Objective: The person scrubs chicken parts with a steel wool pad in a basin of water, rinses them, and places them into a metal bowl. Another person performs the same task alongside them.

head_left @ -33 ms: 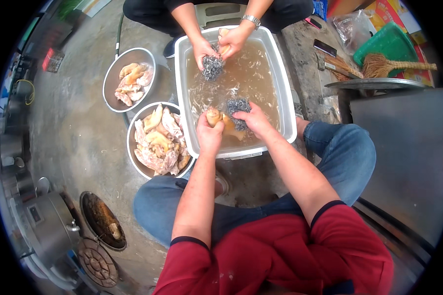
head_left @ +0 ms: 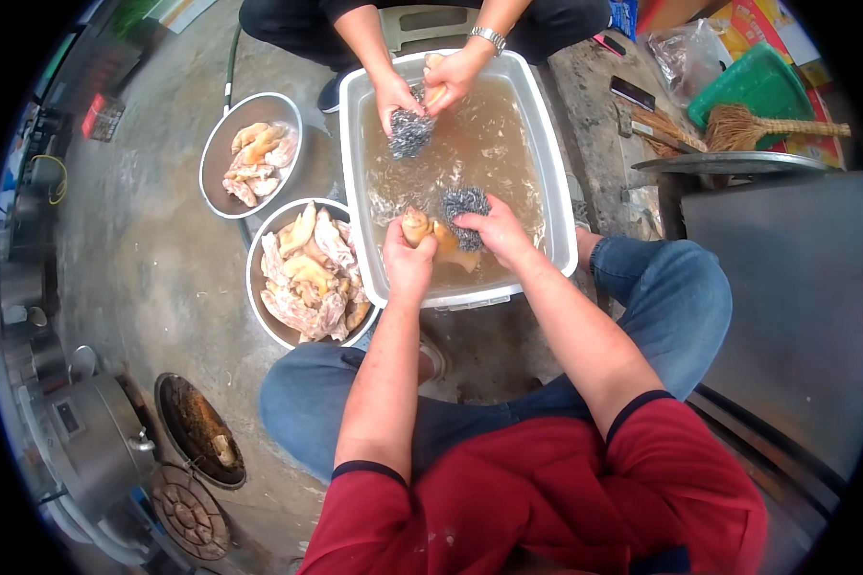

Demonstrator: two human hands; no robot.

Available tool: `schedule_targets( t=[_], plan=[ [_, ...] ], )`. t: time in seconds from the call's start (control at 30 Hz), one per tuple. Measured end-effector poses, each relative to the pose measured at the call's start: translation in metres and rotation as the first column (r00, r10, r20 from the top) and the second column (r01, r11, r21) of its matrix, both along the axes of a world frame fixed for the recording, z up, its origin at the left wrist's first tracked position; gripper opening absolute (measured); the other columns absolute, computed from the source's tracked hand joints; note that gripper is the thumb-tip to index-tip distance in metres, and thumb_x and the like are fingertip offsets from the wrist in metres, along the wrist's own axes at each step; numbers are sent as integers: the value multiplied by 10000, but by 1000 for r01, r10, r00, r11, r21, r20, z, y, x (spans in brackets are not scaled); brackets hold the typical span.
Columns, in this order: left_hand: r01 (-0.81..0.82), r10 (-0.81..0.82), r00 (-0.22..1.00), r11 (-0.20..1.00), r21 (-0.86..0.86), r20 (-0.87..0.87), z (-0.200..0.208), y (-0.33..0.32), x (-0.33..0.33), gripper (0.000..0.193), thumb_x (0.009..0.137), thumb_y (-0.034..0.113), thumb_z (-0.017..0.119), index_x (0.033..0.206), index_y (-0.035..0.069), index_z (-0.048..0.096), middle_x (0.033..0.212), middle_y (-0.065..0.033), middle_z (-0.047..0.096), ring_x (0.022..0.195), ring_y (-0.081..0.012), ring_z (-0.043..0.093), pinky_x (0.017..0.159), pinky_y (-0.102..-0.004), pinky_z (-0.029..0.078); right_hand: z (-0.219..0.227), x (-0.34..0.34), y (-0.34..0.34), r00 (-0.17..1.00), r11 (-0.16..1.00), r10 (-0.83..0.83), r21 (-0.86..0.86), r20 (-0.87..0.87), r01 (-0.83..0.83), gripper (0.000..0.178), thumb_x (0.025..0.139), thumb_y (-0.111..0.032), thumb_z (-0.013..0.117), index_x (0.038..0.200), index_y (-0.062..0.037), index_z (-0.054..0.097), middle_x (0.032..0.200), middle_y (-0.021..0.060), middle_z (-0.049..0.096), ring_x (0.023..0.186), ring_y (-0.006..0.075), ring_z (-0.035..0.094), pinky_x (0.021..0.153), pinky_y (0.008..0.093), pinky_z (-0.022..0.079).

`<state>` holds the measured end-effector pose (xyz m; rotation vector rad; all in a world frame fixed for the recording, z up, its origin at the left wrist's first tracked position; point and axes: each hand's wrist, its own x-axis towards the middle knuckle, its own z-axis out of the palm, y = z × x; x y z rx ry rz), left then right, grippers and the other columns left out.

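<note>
My left hand (head_left: 408, 261) grips a yellowish pig's trotter (head_left: 416, 226) at the near end of a white plastic tub (head_left: 560, 206). The trotter's other end slants down into the murky brown water (head_left: 494, 177). In my right hand (head_left: 499, 233) is a grey steel wool scrubber (head_left: 464, 207), its fingers closed on the near right side of it, just right of the trotter. Across the tub, another person's hands (head_left: 458, 79) hold a second steel wool scrubber (head_left: 409, 134) and a pale yellowish piece, mostly hidden by the fingers.
Two metal bowls of trotters, a nearer one (head_left: 255, 287) and a farther one (head_left: 204, 163), stand left of the tub. An open drain hole (head_left: 199, 431) lies at lower left. A phone (head_left: 633, 93), a straw brush (head_left: 735, 127) and a green basket (head_left: 753, 96) are at right.
The other person's scrubber has shifted slightly left and toward me, and the water's ripples differ. My own hands look nearly unmoved.
</note>
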<state>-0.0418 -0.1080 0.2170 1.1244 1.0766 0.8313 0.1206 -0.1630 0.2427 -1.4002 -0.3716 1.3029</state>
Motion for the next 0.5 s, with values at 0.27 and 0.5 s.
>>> schedule_targets(
  t=[0.27,0.5],
  plan=[
    [67,-71,995,996,-55,-64,26,-3,13,436,798,-76,576,1219,8,503,1077,-66,610,907,-137,608,791,-281,514,25,-17,11,953,991,121,18,277,-131,525,740,-63,746,1218,30,548,1082,122,680,989,204,652,878,326,510],
    [5,-2,986,1000,17,-164,7,-11,10,428,756,-64,602,1171,25,550,1005,-68,623,859,-151,606,779,-310,515,-4,-46,5,887,996,-59,-33,457,83,458,758,-20,692,1195,13,559,1048,137,682,946,223,666,849,351,521]
  ],
)
